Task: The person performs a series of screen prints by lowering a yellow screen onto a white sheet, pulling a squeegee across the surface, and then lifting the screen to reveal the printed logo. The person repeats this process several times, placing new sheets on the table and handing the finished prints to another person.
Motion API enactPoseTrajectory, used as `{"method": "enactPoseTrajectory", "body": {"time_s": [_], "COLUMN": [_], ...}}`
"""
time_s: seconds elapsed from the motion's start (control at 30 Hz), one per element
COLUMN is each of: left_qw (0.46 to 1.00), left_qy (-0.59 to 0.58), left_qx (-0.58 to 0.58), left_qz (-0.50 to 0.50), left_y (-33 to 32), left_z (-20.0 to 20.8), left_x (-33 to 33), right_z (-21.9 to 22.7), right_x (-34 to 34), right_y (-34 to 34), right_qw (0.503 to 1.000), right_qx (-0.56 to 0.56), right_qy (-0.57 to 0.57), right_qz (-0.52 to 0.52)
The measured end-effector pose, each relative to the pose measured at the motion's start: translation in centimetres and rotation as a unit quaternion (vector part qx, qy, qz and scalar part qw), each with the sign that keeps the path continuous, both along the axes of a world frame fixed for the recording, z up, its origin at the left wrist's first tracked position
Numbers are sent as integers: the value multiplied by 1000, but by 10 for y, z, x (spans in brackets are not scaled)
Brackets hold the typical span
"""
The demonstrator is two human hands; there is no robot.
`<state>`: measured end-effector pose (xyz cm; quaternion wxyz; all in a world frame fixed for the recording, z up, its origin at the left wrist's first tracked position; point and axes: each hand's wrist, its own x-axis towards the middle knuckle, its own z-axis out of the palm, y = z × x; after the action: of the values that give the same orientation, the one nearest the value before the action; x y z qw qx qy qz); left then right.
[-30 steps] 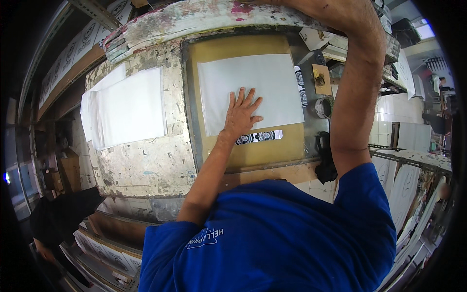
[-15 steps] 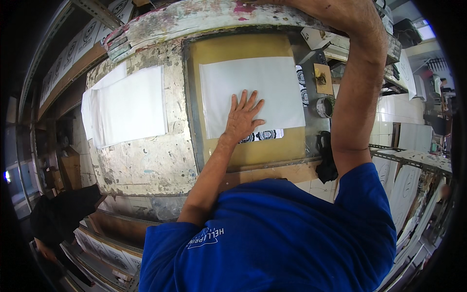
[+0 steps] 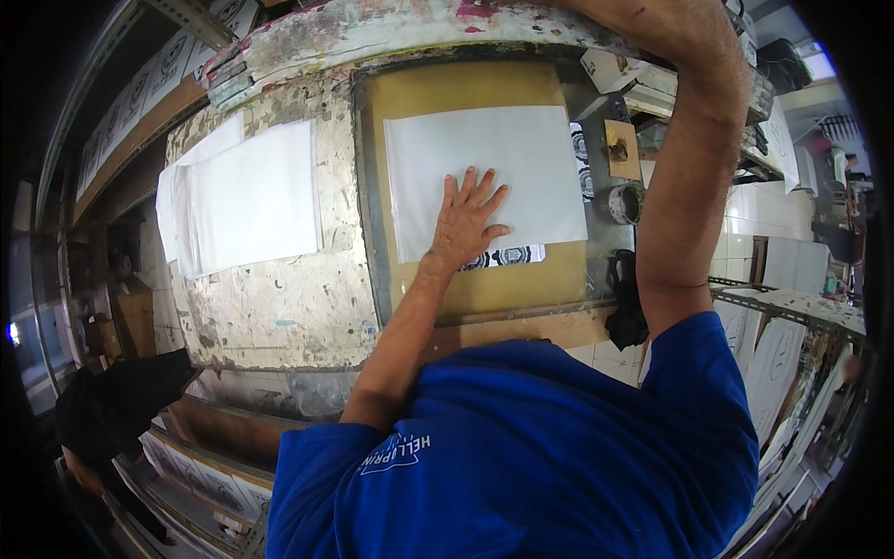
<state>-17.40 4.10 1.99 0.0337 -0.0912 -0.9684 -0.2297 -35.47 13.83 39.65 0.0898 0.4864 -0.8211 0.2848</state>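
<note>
My left hand (image 3: 466, 219) lies flat with its fingers spread on a white sheet (image 3: 531, 158). The sheet rests on a yellowish, amber-coloured panel (image 3: 521, 291) set in a dark frame. Strips with black-and-white round patterns (image 3: 518, 254) stick out from under the sheet's near and right edges. My right forearm (image 3: 687, 177) reaches up past the panel's right side and bends left over the far beam. Beyond the wrist, the top edge of the picture cuts my right hand off.
Left of the panel, white sheets (image 3: 251, 200) lie on a paint-spattered tabletop (image 3: 279, 321). A stained beam (image 3: 372, 35) runs along the far side. At right stand an open tin (image 3: 623, 203) and a brown card (image 3: 621, 149). Someone in black (image 3: 112, 405) is at lower left.
The view has shifted slightly. My left hand keeps its flat place on the sheet. My right hand, barely visible at the top edge before, has left the picture.
</note>
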Motion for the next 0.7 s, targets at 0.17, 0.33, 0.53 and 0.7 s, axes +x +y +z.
{"method": "enactPoseTrajectory", "body": {"time_s": [0.17, 0.33, 0.53, 0.7], "left_qw": [999, 1000, 988, 811], "left_qy": [-10, -6, 100, 275], "left_qx": [8, 16, 87, 454], "left_qz": [31, 24, 83, 247], "left_y": [-7, -9, -24, -47], "left_z": [-1, -6, 12, 91], "left_x": [1, 2, 4, 23], "right_z": [-1, 1, 7, -8], "right_x": [-2, 0, 8, 27], "right_y": [1, 1, 2, 14], "right_qw": [1000, 1000, 1000, 1000], "right_qx": [-15, -4, -2, 11], "right_qy": [-1, 6, 0, 22], "right_qz": [12, 13, 22, 11]}}
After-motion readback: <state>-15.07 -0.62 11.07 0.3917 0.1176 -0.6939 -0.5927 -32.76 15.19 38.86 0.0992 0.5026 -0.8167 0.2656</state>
